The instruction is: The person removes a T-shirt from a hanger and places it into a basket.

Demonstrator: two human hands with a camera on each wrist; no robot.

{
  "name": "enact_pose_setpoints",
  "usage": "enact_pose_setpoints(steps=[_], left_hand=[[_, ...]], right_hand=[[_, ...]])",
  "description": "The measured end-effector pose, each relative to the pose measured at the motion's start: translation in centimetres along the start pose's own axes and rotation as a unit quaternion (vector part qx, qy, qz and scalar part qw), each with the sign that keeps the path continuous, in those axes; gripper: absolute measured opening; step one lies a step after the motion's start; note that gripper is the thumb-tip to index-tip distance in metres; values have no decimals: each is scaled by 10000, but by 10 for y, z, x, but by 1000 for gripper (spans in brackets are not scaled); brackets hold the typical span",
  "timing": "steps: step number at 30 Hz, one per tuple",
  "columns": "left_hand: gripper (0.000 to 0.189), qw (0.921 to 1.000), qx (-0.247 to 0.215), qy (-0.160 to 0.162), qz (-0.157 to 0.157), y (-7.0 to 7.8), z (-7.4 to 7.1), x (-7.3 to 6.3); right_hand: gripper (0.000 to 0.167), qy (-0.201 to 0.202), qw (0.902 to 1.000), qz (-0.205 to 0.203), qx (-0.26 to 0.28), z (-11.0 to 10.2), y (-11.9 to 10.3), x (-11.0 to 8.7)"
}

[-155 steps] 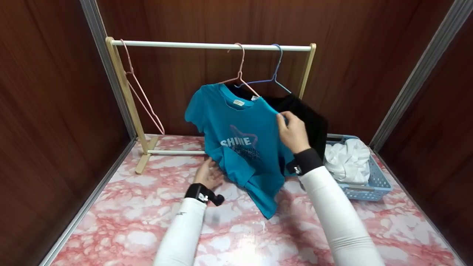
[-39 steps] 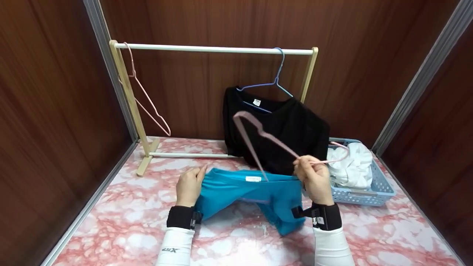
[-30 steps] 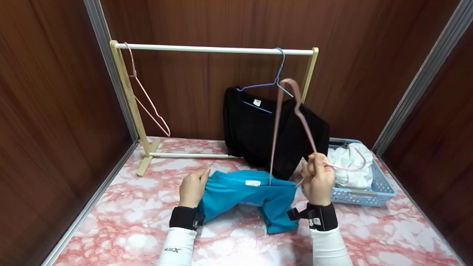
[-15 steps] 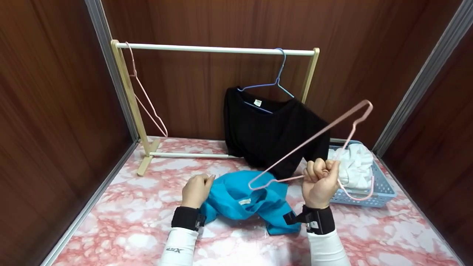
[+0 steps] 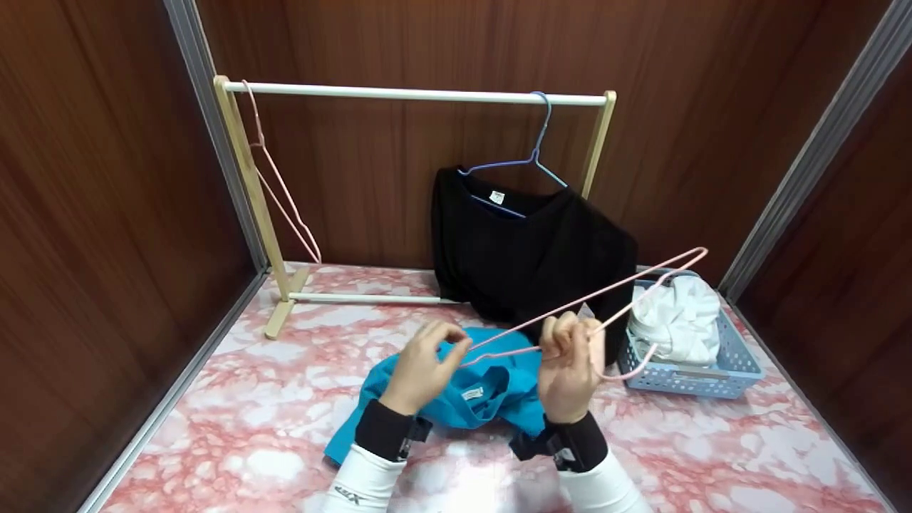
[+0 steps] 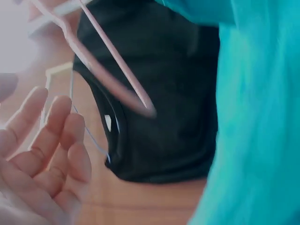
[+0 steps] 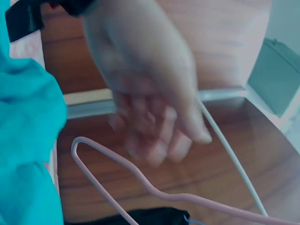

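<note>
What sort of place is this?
It looks like a small booth for practising with clothes, though I can't be sure: wood-look walls around a table, a little clothes rack and a blue basket with white cloth inside.

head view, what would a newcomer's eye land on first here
Likely the crumpled turquoise shirt, bright and low in the middle. Next, perhaps the pink hanger held by the right hand, slanting up toward the blue basket, and the black top hanging near the right end of the rack.
</note>
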State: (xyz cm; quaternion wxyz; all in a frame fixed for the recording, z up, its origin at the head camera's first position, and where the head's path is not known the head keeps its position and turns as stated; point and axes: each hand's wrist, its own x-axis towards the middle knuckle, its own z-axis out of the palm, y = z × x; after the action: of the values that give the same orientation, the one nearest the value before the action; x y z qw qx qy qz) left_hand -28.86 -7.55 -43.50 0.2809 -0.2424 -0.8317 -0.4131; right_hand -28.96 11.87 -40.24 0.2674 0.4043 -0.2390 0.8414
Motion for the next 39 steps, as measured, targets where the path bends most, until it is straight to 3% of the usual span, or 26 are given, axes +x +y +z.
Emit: enact_pose_setpoints(steps=[5,8,13,17,21,26,31,34,37,39], left_hand=[[27,9940,-414,-992,178,10,10,-1],[30,9884,-594,-1381,193,11,14,-2],[33,9858,-865,-1419,255,11,13,-3],[39,9847,-1038,-1357,351,9,6,-2],[41,9825,-1230,-1362,318,7,-6,0],[44,9788,-1424,-1468,-128,3,-23,0],[43,9819,-1333,-1295,-361,-4,-40,0],[41,9860,-1203,-1050,-473,-10,-49,-1],[39,9881,-1147,-779,-672,-16,-60,-2],[39,9886,-1113,-559,-847,-20,-67,-3]], right_hand=[[28,-245,9995,-17,-208,8,6,-9],[27,-264,9993,15,-247,12,6,-12],[25,-205,9986,289,-387,17,3,-12],[19,-252,9958,750,-463,18,0,-12],[20,-645,9886,1211,-618,16,-5,-11],[38,-1291,9701,1705,-1151,11,-11,-8],[41,-1937,9433,2058,-1743,2,-14,-4],[33,-2321,9177,2396,-2159,-5,-16,0],[30,-2674,8701,2827,-3024,-15,-16,4],[33,-2822,8248,3177,-3730,-23,-15,5]])
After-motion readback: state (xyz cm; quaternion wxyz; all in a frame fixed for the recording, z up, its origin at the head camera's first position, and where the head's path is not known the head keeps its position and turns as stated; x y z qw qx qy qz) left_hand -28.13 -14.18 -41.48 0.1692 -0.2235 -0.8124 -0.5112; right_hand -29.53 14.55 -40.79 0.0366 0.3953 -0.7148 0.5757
